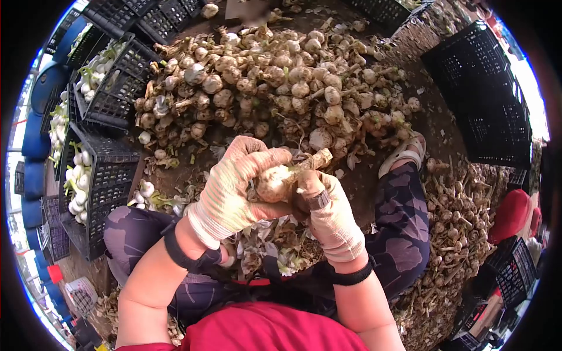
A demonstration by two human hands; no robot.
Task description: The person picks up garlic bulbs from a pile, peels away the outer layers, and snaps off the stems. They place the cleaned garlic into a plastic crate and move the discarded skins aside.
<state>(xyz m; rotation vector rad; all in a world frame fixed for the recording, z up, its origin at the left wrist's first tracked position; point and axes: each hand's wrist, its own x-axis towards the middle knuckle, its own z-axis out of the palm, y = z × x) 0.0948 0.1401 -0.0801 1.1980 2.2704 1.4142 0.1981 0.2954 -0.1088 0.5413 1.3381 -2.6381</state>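
Note:
A soil-stained garlic bulb (274, 184) with a thick cut stalk (315, 161) is held up in front of me. My left hand (231, 181), in a striped knit glove, is closed around the bulb from the left. On the other side my right hand (331, 210), also gloved, is closed with its thumb against the bulb near the base of the stalk. A dark band circles that thumb. Its curled fingers are partly hidden, so whether they also hold a small tool does not show. Loose skins (269, 243) lie below, between my legs.
A large heap of unpeeled garlic (281, 76) spreads ahead. Black crates (108, 187) with white cleaned bulbs (79, 181) stand at left. Another black crate (480, 93) is tipped at right. More garlic (456, 228) covers the ground beside my right leg (404, 216).

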